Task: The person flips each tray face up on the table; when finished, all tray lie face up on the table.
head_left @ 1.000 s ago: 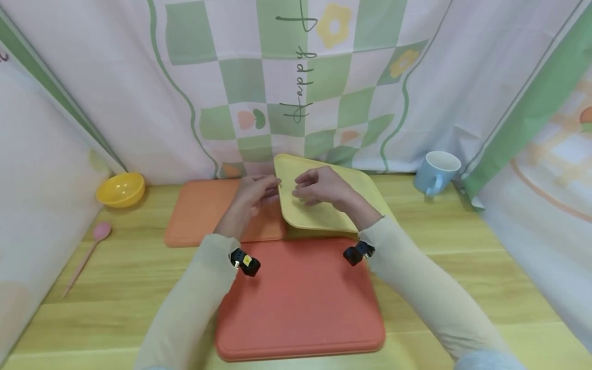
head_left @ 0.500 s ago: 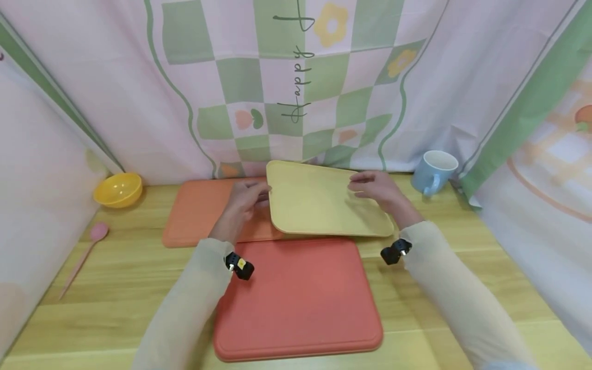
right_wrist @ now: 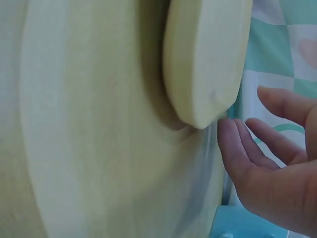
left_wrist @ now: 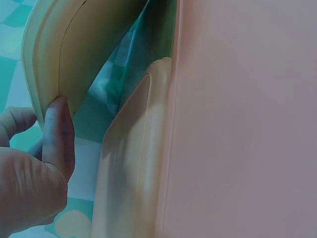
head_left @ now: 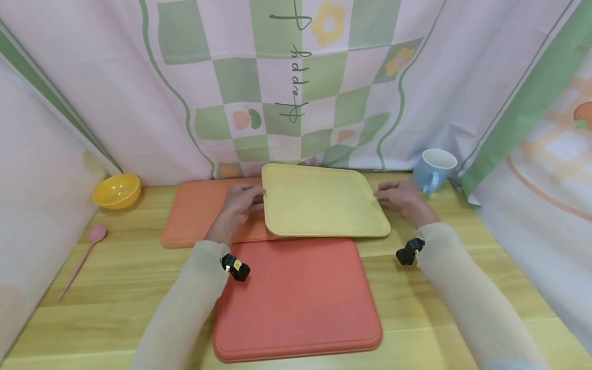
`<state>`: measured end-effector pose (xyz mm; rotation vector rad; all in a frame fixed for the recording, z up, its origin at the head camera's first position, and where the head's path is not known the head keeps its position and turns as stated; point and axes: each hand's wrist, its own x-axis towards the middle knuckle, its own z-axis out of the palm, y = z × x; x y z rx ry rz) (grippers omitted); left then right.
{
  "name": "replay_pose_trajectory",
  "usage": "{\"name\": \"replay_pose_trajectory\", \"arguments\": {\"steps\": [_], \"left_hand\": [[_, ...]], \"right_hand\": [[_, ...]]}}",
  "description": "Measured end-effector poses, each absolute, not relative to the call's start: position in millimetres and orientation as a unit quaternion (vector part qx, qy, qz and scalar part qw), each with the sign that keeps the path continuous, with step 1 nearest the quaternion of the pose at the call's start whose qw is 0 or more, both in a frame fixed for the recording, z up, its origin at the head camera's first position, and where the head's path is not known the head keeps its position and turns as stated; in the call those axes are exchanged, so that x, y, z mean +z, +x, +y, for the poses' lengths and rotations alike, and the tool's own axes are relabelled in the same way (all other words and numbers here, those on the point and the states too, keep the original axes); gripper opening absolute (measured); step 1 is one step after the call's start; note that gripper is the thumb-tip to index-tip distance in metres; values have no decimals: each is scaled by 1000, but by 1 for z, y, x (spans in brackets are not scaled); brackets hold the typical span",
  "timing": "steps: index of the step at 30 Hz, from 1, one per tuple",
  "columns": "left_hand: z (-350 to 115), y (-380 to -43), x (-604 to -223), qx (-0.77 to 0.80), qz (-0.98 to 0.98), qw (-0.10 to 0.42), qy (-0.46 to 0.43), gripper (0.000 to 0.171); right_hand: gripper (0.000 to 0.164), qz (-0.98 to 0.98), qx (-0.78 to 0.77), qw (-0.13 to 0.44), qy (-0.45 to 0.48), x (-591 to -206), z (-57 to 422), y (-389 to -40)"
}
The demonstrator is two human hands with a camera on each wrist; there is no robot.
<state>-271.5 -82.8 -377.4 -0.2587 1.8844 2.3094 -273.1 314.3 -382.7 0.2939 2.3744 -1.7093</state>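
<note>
1 yellow tray (head_left: 324, 203), raised beyond red tray (head_left: 298, 303) | left hand (head_left: 238, 201) pinching it; right hand (head_left: 401, 197) ungripped, thumb apart | likely positioning; next calls for 2-hand hold

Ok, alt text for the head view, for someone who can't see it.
A person's left hand pinches the left edge of a yellow tray, with the right hand at its right edge. An orange tray and a red tray lie on the wooden table, with a yellow bowl and pink spoon at left and a blue mug at right.
</note>
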Motion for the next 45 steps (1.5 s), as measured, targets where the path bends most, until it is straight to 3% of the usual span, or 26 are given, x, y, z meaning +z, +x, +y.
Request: {"name": "replay_pose_trajectory", "arguments": {"steps": [4, 9, 21, 31, 45], "left_hand": [[-83, -271, -378, 769, 630, 76, -81, 21], [-83, -272, -379, 768, 631, 79, -78, 24], [-75, -274, -381, 776, 621, 72, -86, 28], [-61, -276, -384, 759, 641, 60, -102, 28], [-37, -281, -393, 713, 689, 73, -104, 27]], "right_hand": [[57, 805, -569, 136, 95, -384, 316, -272], [55, 820, -547, 141, 86, -386, 318, -271], [51, 865, -485, 109, 70, -384, 329, -273], [46, 880, -466, 49, 72, -382, 337, -274], [46, 889, -449, 29, 82, -378, 359, -274]]}}
